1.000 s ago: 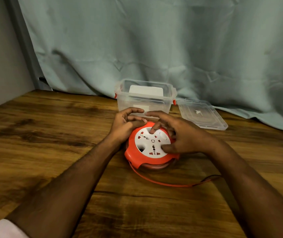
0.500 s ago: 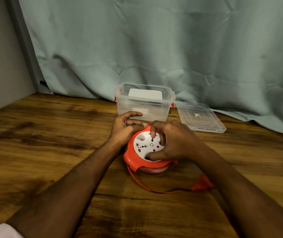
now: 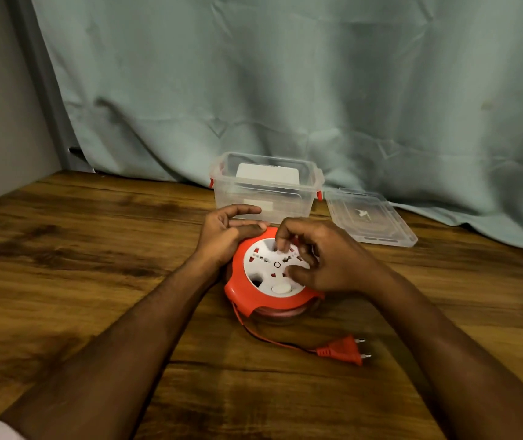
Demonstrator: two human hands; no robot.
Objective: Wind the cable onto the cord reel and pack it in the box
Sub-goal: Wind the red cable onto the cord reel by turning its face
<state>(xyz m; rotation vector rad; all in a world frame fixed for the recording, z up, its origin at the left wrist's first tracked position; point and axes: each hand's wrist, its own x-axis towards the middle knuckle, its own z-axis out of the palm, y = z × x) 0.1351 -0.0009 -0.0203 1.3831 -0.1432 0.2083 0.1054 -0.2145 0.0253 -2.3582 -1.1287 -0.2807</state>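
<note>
— While the right hand [image 3: 330,258] curls over the cord reel [image 3: 272,277], what is it gripping?
— Its fingertips and thumb press into the recesses of the white socket face, fingers bent and grasping that rotating disc. The left hand [image 3: 225,231] cups the reel's orange rim on the far left side, thumb and fingers wrapped against it.

— Where does the reel sit?
— On the wooden table [image 3: 95,249], about midway across and nearer the back edge, just in front of the clear plastic box [image 3: 266,185]. The box is open; its lid [image 3: 369,217] lies flat beside it to the right, toward the curtain [image 3: 285,90].

— What differs from half a second ago?
— The cable [image 3: 263,336] outside the reel is shorter, and the orange plug [image 3: 344,349] has slid out from under the right forearm into plain sight; it now lies on the table in front of the reel, pins pointing right. The white disc has turned too: its round button now faces the front edge.

— Anything in the box?
— A white rectangular piece shows through its walls; I cannot tell what it is.
</note>
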